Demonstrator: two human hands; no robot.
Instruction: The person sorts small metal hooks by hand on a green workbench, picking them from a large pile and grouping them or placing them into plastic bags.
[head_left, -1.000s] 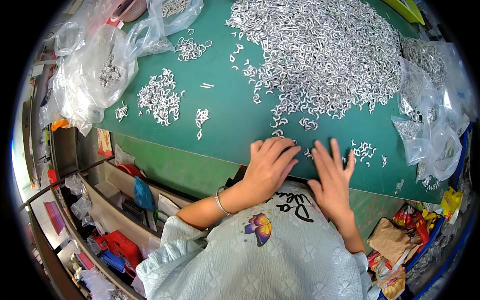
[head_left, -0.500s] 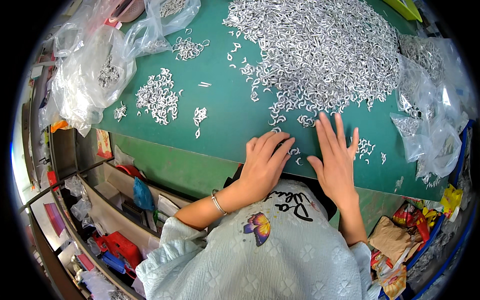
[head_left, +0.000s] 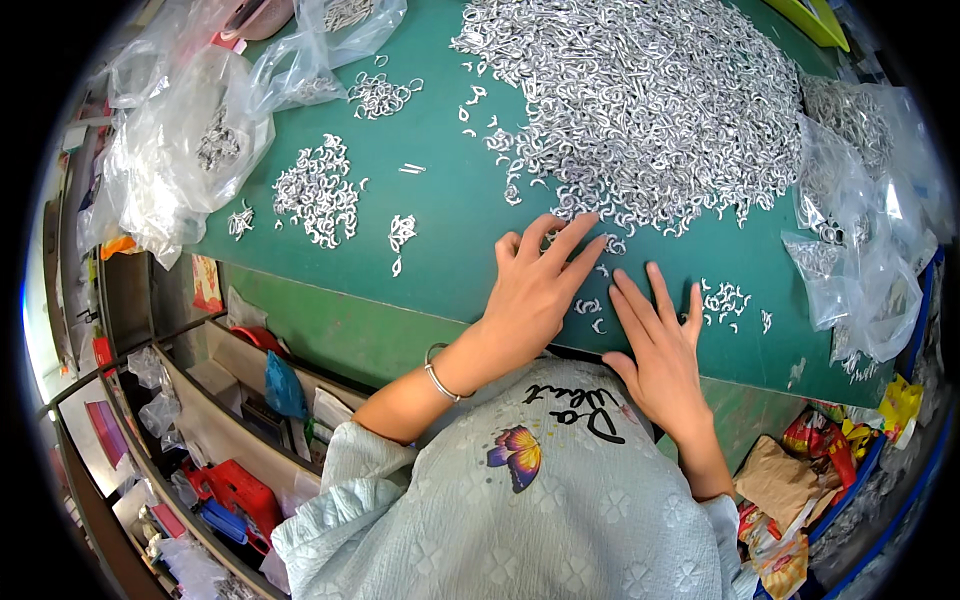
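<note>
The left hand [head_left: 535, 290] lay flat on the green table [head_left: 450, 230], palm down, its fingers stretched forward and a little spread, the fingertips touching the near edge of the big heap of small silver hooks [head_left: 650, 100]. It gripped nothing. A thin metal bracelet [head_left: 440, 375] sat on that wrist. The right hand [head_left: 660, 345] also lay flat and open just beside it, fingers straight and pointing away from the body, holding nothing. Between the two hands a few loose hooks [head_left: 590, 312] rested on the table, close to the fingers of both; whether any finger actually pressed on them was hard to tell from this angle.

The heap filled the far middle of the table. To the right of the right hand lay a small scatter of hooks [head_left: 725, 298], near it but apart. Well to the left sat a separate smaller pile of hooks [head_left: 318, 190], with a tiny cluster [head_left: 402, 232] beside it. Clear plastic bags [head_left: 190, 150] with some hooks inside lay at the far left corner, and more clear bags [head_left: 860, 240] were crumpled along the right edge. Below the table edge on the left stood a shelf [head_left: 230, 440] with red and blue odds and ends. The person wore a pale blue top with a butterfly patch [head_left: 517, 455]
</note>
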